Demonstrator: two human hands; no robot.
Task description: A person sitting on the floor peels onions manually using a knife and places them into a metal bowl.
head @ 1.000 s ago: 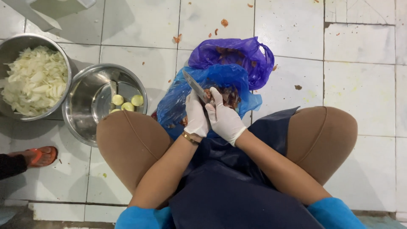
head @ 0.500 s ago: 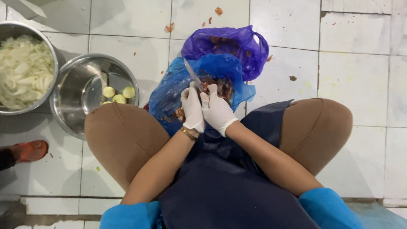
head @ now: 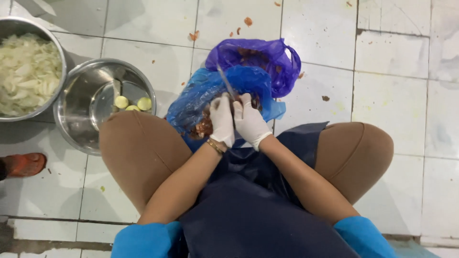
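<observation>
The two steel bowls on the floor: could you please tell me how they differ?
The far-left bowl is heaped with pale shredded vegetable; the nearer bowl holds only a few small peeled pieces. The far-left bowl is cut off by the frame; the nearer bowl touches the knee. Both are round, shiny metal.

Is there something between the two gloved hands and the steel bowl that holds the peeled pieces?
Yes. The person's bent left knee rises between the left hand, the right hand and the steel bowl. The blue bag under the hands also bulges toward that side. Above the knee, nothing visible blocks the way.
</observation>
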